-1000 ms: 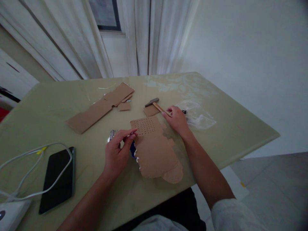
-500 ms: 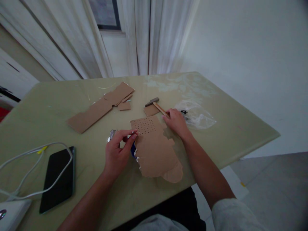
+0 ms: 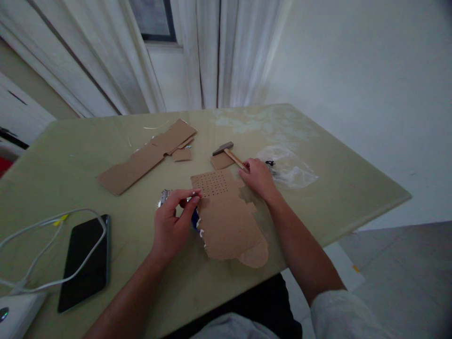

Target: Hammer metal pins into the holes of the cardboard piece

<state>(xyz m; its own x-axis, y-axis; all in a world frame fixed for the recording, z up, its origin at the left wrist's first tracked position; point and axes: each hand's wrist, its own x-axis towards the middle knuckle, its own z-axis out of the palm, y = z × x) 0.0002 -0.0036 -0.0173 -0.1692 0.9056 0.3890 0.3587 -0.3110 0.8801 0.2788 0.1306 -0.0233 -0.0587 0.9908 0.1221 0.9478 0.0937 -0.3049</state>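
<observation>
I take the perforated cardboard sheet (image 3: pixel 226 214) as my landmark; it lies flat on the green table (image 3: pixel 335 188), just in front of me. My left hand (image 3: pixel 171 226) is at its left edge, near the grid of small holes. The thumb and first fingers are pinched narrow on something thin and small; I think it is a nail, but it is too small to be sure. Just left of the sheet, behind this hand, there is a small bundle of metal pins or nails (image 3: pixel 164 197).

My right hand (image 3: pixel 259 178) is at the far right corner of the sheet, closed around the wooden handle of a small hammer (image 3: pixel 229 154). The metal head points away from me and rests over a small cardboard scrap (image 3: pixel 221 162).

About handling, I judge the sheet is light and a little stiff, but it bends and slides easily on the smooth table, so it is better pressed flat near the holes than lifted by a corner. The hammer is small but head-heavy; the hold sits low on the handle. A nail is thin and slippery, and best held by the shaft.

I count one hammer, one perforated sheet, one long cardboard strip (image 3: pixel 141 162) far left of the sheet with about two small scraps by it, one clear plastic bag (image 3: pixel 289 172) to the right, one dark phone (image 3: pixel 84 261) and one white cable (image 3: pixel 42 249) to the near left.
</observation>
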